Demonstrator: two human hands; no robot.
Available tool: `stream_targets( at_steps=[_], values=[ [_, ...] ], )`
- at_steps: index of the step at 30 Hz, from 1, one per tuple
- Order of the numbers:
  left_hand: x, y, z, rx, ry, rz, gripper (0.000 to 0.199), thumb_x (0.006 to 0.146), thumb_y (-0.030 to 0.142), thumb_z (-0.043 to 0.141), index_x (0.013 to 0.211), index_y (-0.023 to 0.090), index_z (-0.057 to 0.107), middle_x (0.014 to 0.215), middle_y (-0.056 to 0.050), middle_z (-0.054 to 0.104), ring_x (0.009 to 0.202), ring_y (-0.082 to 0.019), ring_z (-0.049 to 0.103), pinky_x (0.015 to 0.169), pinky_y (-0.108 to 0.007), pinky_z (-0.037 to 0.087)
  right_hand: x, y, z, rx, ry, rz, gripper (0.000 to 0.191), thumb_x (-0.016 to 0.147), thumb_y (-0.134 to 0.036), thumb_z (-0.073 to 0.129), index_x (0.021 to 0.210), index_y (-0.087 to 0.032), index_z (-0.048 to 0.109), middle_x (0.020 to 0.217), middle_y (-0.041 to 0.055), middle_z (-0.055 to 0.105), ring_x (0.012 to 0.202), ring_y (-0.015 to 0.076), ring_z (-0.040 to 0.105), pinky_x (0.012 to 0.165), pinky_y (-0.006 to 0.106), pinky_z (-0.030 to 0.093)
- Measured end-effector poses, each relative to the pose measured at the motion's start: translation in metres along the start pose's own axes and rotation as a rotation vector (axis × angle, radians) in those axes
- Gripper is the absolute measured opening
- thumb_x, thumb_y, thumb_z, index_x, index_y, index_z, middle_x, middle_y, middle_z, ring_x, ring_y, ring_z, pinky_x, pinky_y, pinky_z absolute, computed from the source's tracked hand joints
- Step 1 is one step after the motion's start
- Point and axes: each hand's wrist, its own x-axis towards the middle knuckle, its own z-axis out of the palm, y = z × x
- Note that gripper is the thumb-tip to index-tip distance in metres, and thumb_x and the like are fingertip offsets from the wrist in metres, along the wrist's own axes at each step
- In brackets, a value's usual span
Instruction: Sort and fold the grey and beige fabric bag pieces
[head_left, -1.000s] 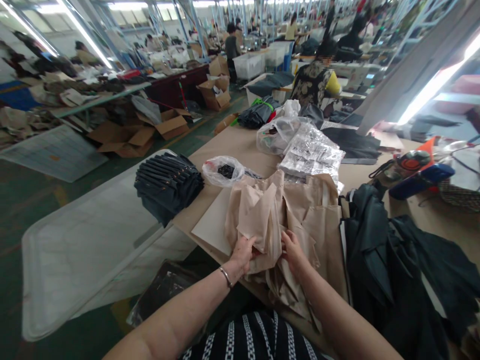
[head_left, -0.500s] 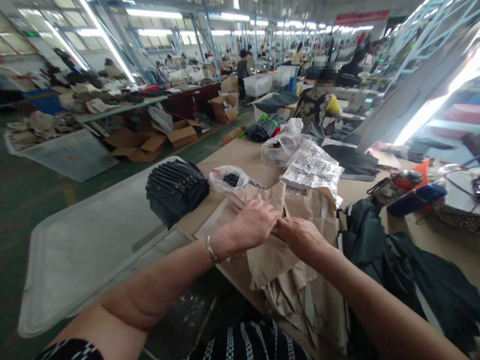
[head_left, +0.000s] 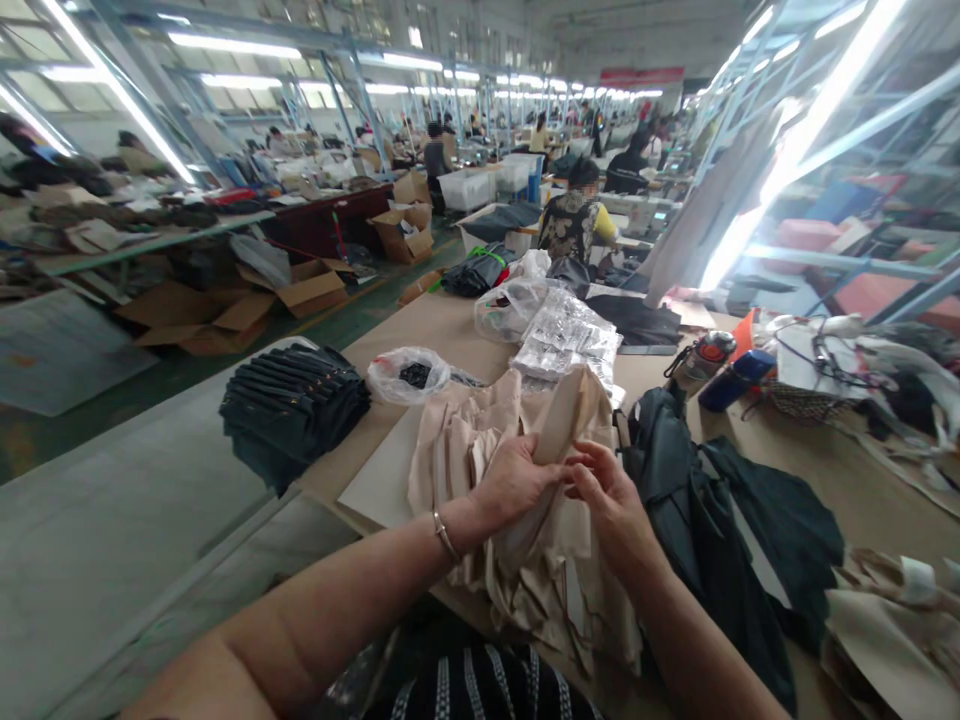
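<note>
1. Centrally, we have a pile of creased beige fabric pieces [head_left: 469, 435] at the near edge of the brown tabletop [head_left: 397, 328].
2. Our left hand [head_left: 517, 487] grips a raised fold; our right hand [head_left: 611, 500] meets it with bent fingers, though we cannot tell whether they pinch cloth.
3. Left, we see a stack of folded dark fabric [head_left: 292, 408].
4. Right lies rumpled dark green cloth [head_left: 664, 455]; on the far side, shiny silver plastic packets [head_left: 568, 335].
</note>
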Motion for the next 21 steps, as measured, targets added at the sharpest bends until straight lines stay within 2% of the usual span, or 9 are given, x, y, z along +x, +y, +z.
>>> stream_targets(
  at_steps=[3,6,8,11,14,16,17,19,21],
  values=[
    [-0.006,-0.016,0.029,0.076,-0.063,0.078,0.026,0.077,0.036,0.061,0.087,0.013,0.066,0.080,-0.003,0.063,0.074,-0.014,0.054,0.065,-0.021,0.042,-0.002,0.023,0.005,0.237,0.119,0.143,0.048,0.078,-0.055,0.060,0.108,-0.019,0.049,0.102,0.0059,0.061,0.097,0.0208,0.058,0.084,0.029,0.048],
    [-0.011,-0.030,0.042,0.072,-0.093,-0.020,0.032,0.079,0.042,0.058,0.075,0.010,0.063,0.067,-0.002,0.058,0.061,-0.010,0.048,0.055,-0.019,0.038,-0.002,0.039,0.001,0.379,0.160,0.217,0.050,0.075,-0.054,0.064,0.108,-0.019,0.050,0.102,0.0064,0.064,0.097,0.0224,0.060,0.083,0.030,0.049],
    [-0.011,-0.035,0.043,0.001,-0.081,-0.108,0.032,0.075,0.041,0.062,0.072,0.010,0.062,0.064,-0.001,0.057,0.056,-0.009,0.047,0.051,-0.019,0.035,-0.004,0.045,-0.005,0.460,0.132,0.290,0.052,0.072,-0.053,0.068,0.107,-0.018,0.052,0.098,0.0077,0.066,0.090,0.0234,0.063,0.077,0.031,0.051],
    [-0.007,-0.035,0.038,-0.200,-0.069,-0.227,0.029,0.068,0.035,0.069,0.080,0.010,0.063,0.069,-0.004,0.062,0.059,-0.012,0.054,0.054,-0.021,0.041,-0.010,0.048,-0.017,0.556,0.115,0.407,0.052,0.070,-0.051,0.071,0.104,-0.016,0.054,0.084,0.0068,0.068,0.078,0.0234,0.065,0.067,0.031,0.052],
    [-0.004,-0.023,0.031,-0.438,-0.105,-0.355,0.030,0.063,0.024,0.072,0.088,0.011,0.063,0.071,-0.006,0.065,0.062,-0.015,0.059,0.060,-0.025,0.048,-0.013,0.046,-0.037,0.524,-0.029,0.414,0.050,0.067,-0.040,0.075,0.107,-0.017,0.056,0.080,0.0044,0.068,0.071,0.0213,0.065,0.065,0.031,0.051],
    [-0.010,-0.009,0.031,-0.564,-0.216,-0.417,0.033,0.058,0.015,0.070,0.091,0.012,0.064,0.071,-0.006,0.065,0.061,-0.015,0.060,0.063,-0.028,0.050,-0.011,0.048,-0.057,0.361,-0.121,0.395,0.047,0.062,-0.031,0.077,0.103,-0.015,0.059,0.080,0.0041,0.068,0.068,0.0201,0.063,0.065,0.030,0.050],
    [-0.016,-0.001,0.033,-0.614,-0.312,-0.438,0.035,0.057,0.012,0.069,0.092,0.012,0.065,0.072,-0.006,0.066,0.062,-0.016,0.061,0.065,-0.029,0.051,-0.009,0.050,-0.068,0.261,-0.112,0.381,0.044,0.059,-0.027,0.077,0.098,-0.014,0.062,0.078,0.0039,0.067,0.066,0.0192,0.062,0.064,0.030,0.049],
    [-0.033,0.014,0.042,-0.665,-0.550,-0.495,0.037,0.054,0.007,0.065,0.091,0.011,0.066,0.074,-0.007,0.067,0.065,-0.017,0.063,0.068,-0.030,0.051,-0.003,0.056,-0.090,0.105,-0.015,0.363,0.035,0.053,-0.025,0.076,0.084,-0.012,0.064,0.072,0.0032,0.066,0.060,0.0168,0.058,0.060,0.027,0.046],
    [-0.047,0.024,0.053,-0.660,-0.718,-0.548,0.034,0.050,0.004,0.062,0.083,0.009,0.067,0.072,-0.007,0.067,0.065,-0.017,0.063,0.069,-0.029,0.051,0.000,0.059,-0.107,0.053,0.065,0.361,0.028,0.053,-0.028,0.075,0.074,-0.013,0.064,0.064,0.0022,0.063,0.056,0.0152,0.054,0.055,0.025,0.043]
  ],
)
